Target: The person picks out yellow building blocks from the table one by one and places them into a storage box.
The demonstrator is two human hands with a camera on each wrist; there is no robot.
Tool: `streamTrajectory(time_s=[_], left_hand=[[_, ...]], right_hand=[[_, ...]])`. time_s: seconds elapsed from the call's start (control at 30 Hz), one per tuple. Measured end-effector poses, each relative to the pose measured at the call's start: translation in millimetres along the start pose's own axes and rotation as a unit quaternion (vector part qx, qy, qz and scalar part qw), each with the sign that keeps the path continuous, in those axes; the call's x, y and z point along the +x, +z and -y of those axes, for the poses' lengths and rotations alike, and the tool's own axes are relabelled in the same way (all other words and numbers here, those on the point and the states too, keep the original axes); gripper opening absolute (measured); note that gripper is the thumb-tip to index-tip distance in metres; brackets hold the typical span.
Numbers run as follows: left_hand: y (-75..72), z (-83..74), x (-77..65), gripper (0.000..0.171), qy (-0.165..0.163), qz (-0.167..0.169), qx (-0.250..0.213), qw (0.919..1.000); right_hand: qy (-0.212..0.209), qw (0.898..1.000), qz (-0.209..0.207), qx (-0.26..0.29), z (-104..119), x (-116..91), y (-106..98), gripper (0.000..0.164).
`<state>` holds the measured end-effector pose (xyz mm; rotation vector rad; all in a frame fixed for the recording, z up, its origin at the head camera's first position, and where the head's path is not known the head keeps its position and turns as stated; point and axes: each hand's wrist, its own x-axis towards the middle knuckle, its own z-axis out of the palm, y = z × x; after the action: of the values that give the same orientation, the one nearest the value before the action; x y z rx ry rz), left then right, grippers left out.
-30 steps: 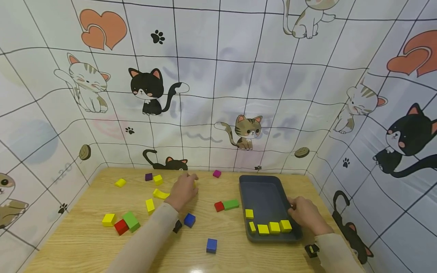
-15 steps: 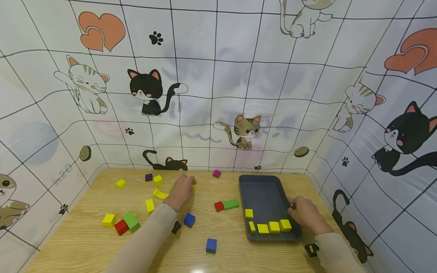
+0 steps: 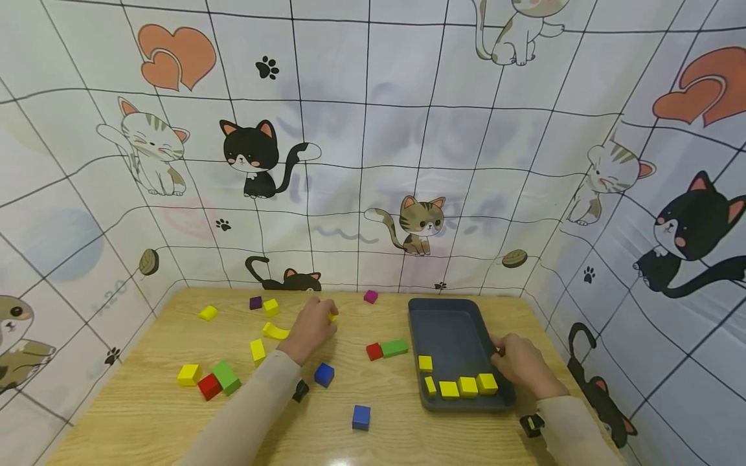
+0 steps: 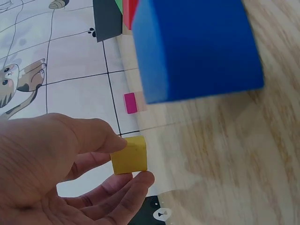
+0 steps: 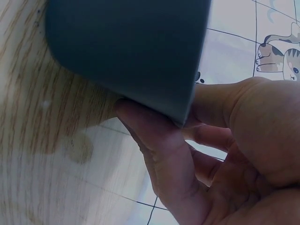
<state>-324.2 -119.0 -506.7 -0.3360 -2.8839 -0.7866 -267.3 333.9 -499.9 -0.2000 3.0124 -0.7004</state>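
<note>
While a blue cube [image 3: 361, 417] sits toward the front of the surface [image 3: 146, 408], five yellow blocks [image 3: 467, 388] rest in the near part of the tray [image 3: 451, 327] (leaving room at its far end). The right hand [image 3: 524, 366] pinches the tray's right rim, probably to steady it. Farther off, the left hand [image 3: 311, 329] grips a yellow block [image 4: 130, 158] between thumb and fingers, near the back edge, where the wall [image 3: 335, 175] likely limits reach.

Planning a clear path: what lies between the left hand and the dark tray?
The head view shows a red block and a green block; a magenta block sits farther back.
</note>
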Motion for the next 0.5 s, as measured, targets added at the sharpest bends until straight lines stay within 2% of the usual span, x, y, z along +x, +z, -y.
streamTrajectory(time_s=[0.5], left_hand=[[-2.7, -22.6, -4.9, 0.026, 0.013, 0.013, -0.002, 0.9998]], right_hand=[[-0.001, 1.0, 0.005, -0.002, 0, 1, -2, 0.047]])
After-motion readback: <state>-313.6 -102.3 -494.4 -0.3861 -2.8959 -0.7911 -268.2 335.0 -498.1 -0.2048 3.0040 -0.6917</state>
